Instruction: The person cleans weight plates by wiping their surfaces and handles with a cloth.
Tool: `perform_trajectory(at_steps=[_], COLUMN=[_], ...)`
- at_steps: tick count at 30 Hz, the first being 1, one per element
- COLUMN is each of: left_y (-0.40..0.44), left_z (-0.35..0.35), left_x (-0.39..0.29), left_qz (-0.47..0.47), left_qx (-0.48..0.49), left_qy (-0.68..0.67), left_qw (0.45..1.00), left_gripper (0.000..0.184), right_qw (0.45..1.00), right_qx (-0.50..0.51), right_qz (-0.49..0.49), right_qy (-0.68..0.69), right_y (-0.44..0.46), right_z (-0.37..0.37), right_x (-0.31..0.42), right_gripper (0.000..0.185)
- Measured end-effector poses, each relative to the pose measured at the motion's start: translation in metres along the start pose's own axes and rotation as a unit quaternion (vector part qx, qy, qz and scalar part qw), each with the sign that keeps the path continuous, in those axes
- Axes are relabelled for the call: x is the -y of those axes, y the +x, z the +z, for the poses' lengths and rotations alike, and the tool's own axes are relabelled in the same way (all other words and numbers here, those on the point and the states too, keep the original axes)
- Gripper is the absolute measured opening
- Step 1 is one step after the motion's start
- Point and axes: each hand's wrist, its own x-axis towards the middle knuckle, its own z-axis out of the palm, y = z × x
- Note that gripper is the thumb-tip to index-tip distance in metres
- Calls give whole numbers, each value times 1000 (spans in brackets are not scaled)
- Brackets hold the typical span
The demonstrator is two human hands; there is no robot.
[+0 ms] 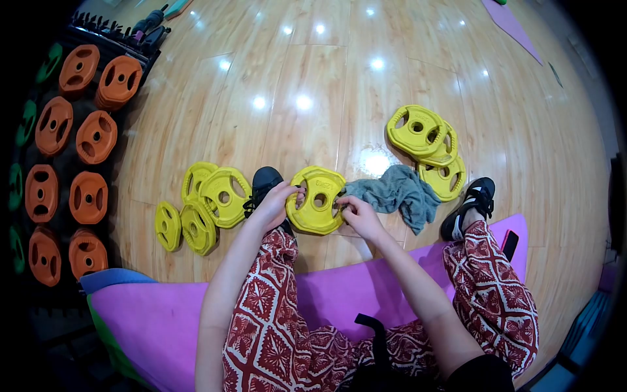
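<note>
A yellow weight plate (319, 222) with a round centre hole and two handle slots is in front of me, between my feet. My left hand (277, 204) is closed on its left grip, with fingertips showing in the slot. On the opposite side, my right hand (360, 217) has its bent fingers closed at the right grip. Just beyond that hand, a crumpled grey-green cloth (398, 193) lies on the floor, partly against the plate's right edge.
Several yellow plates (219, 212) lie left of my left shoe (264, 179). More yellow plates (418, 140) overlap beyond the cloth. Orange plates (88, 198) fill a rack at left. A purple mat (163, 307) lies under me, with a phone (510, 245) near my right shoe (471, 208).
</note>
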Motion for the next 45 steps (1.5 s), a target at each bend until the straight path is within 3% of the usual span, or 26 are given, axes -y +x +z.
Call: perform_trajectory(at_steps=[2,4,8,12,14,17,21,23,24,26,31,33,34,36,40,43,45], left_y=[-1,0,-1,2,3,1,2,3,2,3,1,1,1,2,1,0,1], left_z=[0,0,0,-3,-4,-2,-1,-1,-1,-3,0,-1,-1,-3,-2,0,-1], left_x=[-1,0,-1,2,3,1,2,1,2,3,0,1,1,2,0,0,1], left_qz=[-1,0,-1,-1,2,2,4,4,4,6,7,3,4,2,-7,-10,15], left_qx=[-1,-2,-2,-2,3,6,-8,-3,0,-1,6,-7,-7,-2,15,13,33], left_qy=[-1,-2,-3,-1,-1,-2,20,19,18,15,23,4,5,7,3,6,-4], left_qw=[1000,1000,1000,1000,1000,1000,1000,1000,1000,1000,1000,1000,1000,1000,1000,1000,999], left_gripper=[17,17,17,17,17,16,16,15,14,14,14,14,14,13,13,14,14], right_qw=[999,984,978,998,985,959,950,994,994,987,973,995,995,962,944,941,963], right_qx=[-16,-93,-136,-39,-2,-8,-6,18,18,54,126,89,89,42,94,79,5], right_qz=[-24,-27,-37,2,46,32,42,72,72,133,129,44,43,5,58,34,-4], right_qy=[38,148,156,-49,-166,-283,-310,-80,-81,71,145,5,5,-269,-310,-328,-269], right_y=[-2,-4,-5,-9,-14,-7,-2,0,-1,-4,-18,-19,-21,-28,-22,-19,-14], right_z=[3,4,8,10,5,2,7,11,12,13,26,34,33,29,14,12,9], right_x=[-5,-9,-18,-9,14,20,19,11,14,21,22,7,6,10,30,28,27], right_gripper=[29,32,36,43,46,48,53,55,55,61,59,54,54,47,43,36,34])
